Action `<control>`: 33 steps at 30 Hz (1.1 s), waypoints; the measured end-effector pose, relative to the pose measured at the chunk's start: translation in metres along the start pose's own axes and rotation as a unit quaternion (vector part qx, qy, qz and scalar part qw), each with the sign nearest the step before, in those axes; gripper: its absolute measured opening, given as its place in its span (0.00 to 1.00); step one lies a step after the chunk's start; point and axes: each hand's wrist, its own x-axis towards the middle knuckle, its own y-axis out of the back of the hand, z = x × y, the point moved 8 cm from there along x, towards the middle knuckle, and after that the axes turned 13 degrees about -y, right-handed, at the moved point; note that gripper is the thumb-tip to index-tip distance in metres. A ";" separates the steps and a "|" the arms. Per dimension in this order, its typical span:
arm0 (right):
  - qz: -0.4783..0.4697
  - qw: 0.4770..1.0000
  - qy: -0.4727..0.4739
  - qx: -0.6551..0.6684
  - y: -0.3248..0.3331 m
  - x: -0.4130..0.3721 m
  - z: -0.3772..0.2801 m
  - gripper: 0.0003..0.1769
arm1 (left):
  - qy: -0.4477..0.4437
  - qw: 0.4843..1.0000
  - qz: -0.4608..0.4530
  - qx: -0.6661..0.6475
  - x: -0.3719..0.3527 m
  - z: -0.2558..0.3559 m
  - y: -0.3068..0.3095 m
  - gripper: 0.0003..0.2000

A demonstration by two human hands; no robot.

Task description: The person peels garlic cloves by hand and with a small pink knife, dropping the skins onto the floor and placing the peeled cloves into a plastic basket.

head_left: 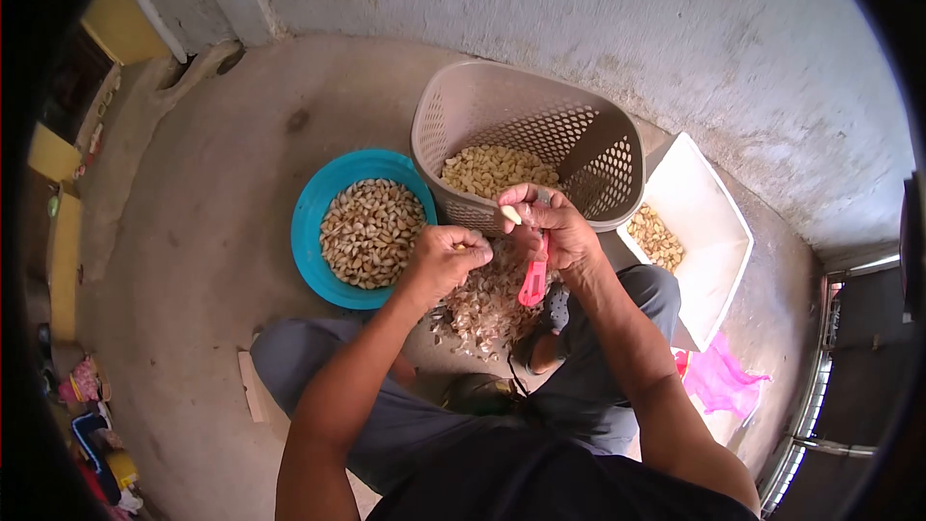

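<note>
My right hand (558, 224) is closed, with a peeled garlic clove (511, 215) pinched at its fingertips and a red box cutter (532, 284) hanging down from the palm. My left hand (446, 260) is closed in a pinch beside it; a small pale yellow bit, apparently a garlic clove, shows between thumb and fingers. To its left, a blue basin (307, 249) holds unpeeled cloves (372, 233). Just beyond the hands stands a brown plastic basket (526, 87) with peeled cloves (497, 170) in it. Garlic skins (487, 314) lie heaped on the floor below my hands.
A white foam box (709, 232) on the right holds more cloves (656, 237). Near it lies a pink plastic bag (725, 381). A grey wall (617, 10) rises behind the basket. My bent knees flank the skin pile. Assorted items line the far left edge.
</note>
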 end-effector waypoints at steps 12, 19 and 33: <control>0.121 0.850 0.176 -0.481 -0.016 -0.013 -0.023 0.07 | -0.080 0.957 -0.092 0.262 0.004 0.000 -0.008 0.17; 0.061 0.772 0.059 -0.630 -0.024 -0.008 0.004 0.09 | -0.016 0.952 -0.147 0.266 0.003 -0.005 -0.007 0.18; 0.047 0.920 0.039 -0.387 -0.030 -0.005 0.002 0.11 | 0.053 0.988 -0.098 0.107 0.006 -0.002 0.011 0.18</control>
